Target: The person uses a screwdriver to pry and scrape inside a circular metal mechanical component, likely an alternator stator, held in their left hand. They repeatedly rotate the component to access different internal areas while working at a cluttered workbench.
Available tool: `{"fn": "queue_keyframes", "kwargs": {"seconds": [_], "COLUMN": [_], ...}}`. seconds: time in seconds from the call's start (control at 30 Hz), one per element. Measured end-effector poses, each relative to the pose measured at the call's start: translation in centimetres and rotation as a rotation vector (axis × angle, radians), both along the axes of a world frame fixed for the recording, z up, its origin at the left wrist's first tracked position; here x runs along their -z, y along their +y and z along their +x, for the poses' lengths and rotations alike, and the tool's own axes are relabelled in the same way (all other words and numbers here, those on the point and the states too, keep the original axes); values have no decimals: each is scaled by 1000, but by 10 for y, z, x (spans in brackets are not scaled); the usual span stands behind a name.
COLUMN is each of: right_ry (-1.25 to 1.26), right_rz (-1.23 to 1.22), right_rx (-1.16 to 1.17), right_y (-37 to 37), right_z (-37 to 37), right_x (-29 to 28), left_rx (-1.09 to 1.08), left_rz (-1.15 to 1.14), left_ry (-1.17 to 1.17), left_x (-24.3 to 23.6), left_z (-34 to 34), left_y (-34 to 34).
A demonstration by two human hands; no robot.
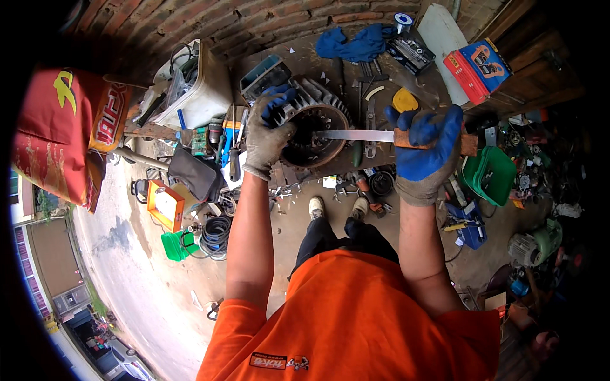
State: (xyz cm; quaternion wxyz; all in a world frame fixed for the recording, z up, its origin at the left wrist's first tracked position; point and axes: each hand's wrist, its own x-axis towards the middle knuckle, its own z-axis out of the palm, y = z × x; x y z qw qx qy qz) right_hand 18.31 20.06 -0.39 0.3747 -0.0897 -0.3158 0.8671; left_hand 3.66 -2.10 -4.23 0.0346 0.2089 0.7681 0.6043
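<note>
A round, finned metal motor housing [323, 95] stands on the workbench, its dark open end toward me. My left hand [268, 120], in a grey glove with blue coating, grips the left side of its rim, thumb by the opening and fingers over the fins. My right hand [429, 143], gloved the same way, is closed around the wooden handle of a flat-bladed metal tool [359, 135]. The blade points left, its tip at the housing's opening; I cannot tell how deep it reaches. Whether it is a file or a scraper is unclear.
A blue cloth [349, 44], a socket set [412, 52] and a yellow tape measure [405, 100] lie on the bench. At left stands a white tub [206, 89] of tools. A green bin [492, 174] is at right. Tools and a coiled black cable [216, 237] clutter the floor.
</note>
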Motion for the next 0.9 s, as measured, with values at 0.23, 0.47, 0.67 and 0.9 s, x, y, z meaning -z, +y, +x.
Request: {"fn": "queue_keyframes", "kwargs": {"seconds": [0.23,0.47,0.67,0.9], "right_ry": [124,30,-33,-42], "right_rz": [85,459,541,541], "right_rx": [-17,36,-61,22], "right_y": [2,-7,-15,-9], "right_z": [-3,2,10,11], "right_x": [-10,-21,-35,-14], "left_rx": [-1,-10,-7,-15], "left_rz": [-17,-29,-31,-134], "left_ry": [18,11,32,89], "left_x": [4,9,13,3], "left_z": [0,-2,-2,5], "left_y": [-1,-1,-3,0]}}
